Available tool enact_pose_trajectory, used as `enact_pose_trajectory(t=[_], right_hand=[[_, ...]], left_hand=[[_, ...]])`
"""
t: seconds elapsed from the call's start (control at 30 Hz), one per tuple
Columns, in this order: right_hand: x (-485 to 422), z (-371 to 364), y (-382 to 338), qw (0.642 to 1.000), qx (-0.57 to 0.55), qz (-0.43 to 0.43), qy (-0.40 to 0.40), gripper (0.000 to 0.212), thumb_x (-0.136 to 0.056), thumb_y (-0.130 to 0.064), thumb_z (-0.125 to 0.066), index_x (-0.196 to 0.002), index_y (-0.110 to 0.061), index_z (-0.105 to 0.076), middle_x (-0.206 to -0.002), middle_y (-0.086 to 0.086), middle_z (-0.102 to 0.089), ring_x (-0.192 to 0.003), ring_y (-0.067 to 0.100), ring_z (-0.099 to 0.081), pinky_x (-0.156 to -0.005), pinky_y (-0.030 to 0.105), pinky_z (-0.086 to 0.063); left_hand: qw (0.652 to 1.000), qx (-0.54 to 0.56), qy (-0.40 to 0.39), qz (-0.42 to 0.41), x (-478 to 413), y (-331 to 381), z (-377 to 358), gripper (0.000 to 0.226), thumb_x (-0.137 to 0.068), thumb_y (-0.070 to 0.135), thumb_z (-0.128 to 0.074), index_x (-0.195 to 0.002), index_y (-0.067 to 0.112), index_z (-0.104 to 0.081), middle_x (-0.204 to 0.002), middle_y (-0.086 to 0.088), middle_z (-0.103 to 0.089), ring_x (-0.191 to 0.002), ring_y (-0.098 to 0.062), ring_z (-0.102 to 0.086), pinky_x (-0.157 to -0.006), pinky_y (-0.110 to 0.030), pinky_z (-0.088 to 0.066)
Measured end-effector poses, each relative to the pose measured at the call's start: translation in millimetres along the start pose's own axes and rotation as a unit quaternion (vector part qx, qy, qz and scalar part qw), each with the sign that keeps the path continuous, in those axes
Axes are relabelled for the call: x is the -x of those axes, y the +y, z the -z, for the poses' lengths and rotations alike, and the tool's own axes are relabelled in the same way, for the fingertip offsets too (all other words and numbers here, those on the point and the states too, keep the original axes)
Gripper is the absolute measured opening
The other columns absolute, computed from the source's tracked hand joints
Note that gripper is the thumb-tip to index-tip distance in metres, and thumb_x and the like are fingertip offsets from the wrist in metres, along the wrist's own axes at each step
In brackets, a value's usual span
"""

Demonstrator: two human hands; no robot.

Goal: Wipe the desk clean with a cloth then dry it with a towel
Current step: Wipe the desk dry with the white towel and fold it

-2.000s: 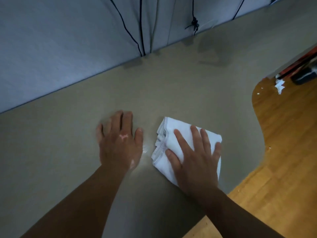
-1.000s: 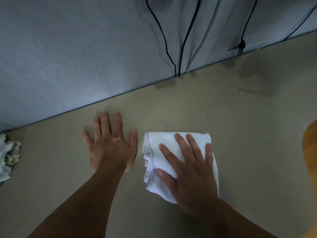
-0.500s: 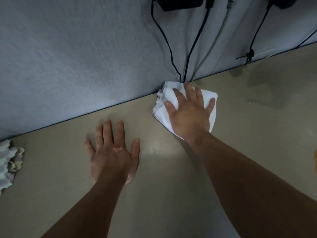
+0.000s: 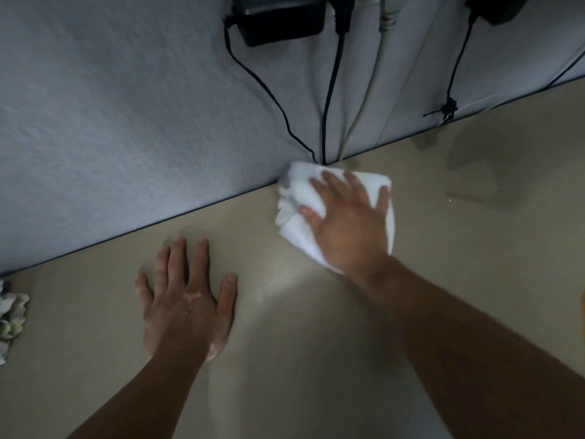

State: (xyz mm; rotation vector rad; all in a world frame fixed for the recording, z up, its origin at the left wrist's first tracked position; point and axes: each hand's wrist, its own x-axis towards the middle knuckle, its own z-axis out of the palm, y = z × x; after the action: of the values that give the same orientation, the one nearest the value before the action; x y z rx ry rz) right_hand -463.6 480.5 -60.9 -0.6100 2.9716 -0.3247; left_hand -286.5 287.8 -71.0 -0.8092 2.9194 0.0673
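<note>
Spread flat just right of a crumpled pale thing [image 4: 11, 318], the left hand [image 4: 185, 308] presses the desk [image 4: 459, 280] with straight fingers. It holds nothing and sits a little out from the grey partition wall [image 4: 110, 122], where it also was a second ago. Further right, the right hand [image 4: 346, 223] lies open-fingered on the folded white cloth [image 4: 292, 191], pressing rather than gripping. A second ago that cloth sat beside the left hand; now it touches the foot of the wall, under the black cables [image 4: 326, 106]. I judge that a stroke has reached the desk's back edge, so wiping is under way and drying is yet to come. No container shows.
</note>
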Motion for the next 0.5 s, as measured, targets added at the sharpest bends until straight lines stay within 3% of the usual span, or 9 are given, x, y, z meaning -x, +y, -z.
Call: enact_pose_trajectory(t=[0.23, 0.33, 0.4, 0.5], right_hand=[[-41.0, 40.1, 132.2, 0.978, -0.006, -0.193, 0.074, 0.062, -0.105, -0.059, -0.032, -0.152, -0.020, -0.042, -0.156, 0.012, -0.045, -0.144, 0.035, -0.039, -0.115, 0.074, -0.018], [-53.2, 50.4, 146.6, 0.957, -0.001, -0.281, 0.076, 0.058, -0.102, -0.057, -0.034, -0.141, -0.017, -0.050, -0.145, 0.013, -0.052, -0.139, 0.037, -0.043, -0.114, 0.073, -0.021], [-52.5, 44.8, 132.4, 0.953, -0.017, -0.295, 0.073, 0.059, -0.102, -0.059, -0.033, -0.144, -0.020, -0.048, -0.151, 0.006, -0.047, -0.146, 0.033, -0.035, -0.114, 0.076, -0.015], [-30.7, 27.5, 98.3, 0.967, -0.020, -0.244, 0.070, 0.059, -0.103, -0.060, -0.033, -0.153, -0.031, -0.041, -0.161, -0.004, -0.037, -0.154, 0.029, -0.022, -0.114, 0.078, -0.009]], left_hand=[[1.000, 0.001, -0.007, 0.005, -1.7, -1.1, -0.9, 0.079, -0.095, 0.067, -0.014, -0.161, 0.026, -0.026, -0.170, -0.009, -0.020, -0.158, -0.028, -0.010, -0.125, -0.058, -0.011], [1.000, 0.000, -0.019, 0.004, -2.7, -0.4, -0.2, 0.080, -0.093, 0.068, -0.012, -0.161, 0.026, -0.024, -0.170, -0.008, -0.018, -0.158, -0.028, -0.009, -0.125, -0.058, -0.010], [1.000, -0.003, -0.027, 0.004, -2.2, -0.1, 1.1, 0.081, -0.092, 0.068, -0.008, -0.162, 0.028, -0.018, -0.171, -0.007, -0.012, -0.158, -0.027, -0.003, -0.125, -0.057, -0.007], [1.000, -0.002, -0.031, 0.004, -3.4, 0.2, 2.8, 0.077, -0.096, 0.066, -0.007, -0.163, 0.028, -0.012, -0.172, -0.006, -0.005, -0.159, -0.026, 0.002, -0.125, -0.058, -0.005]])
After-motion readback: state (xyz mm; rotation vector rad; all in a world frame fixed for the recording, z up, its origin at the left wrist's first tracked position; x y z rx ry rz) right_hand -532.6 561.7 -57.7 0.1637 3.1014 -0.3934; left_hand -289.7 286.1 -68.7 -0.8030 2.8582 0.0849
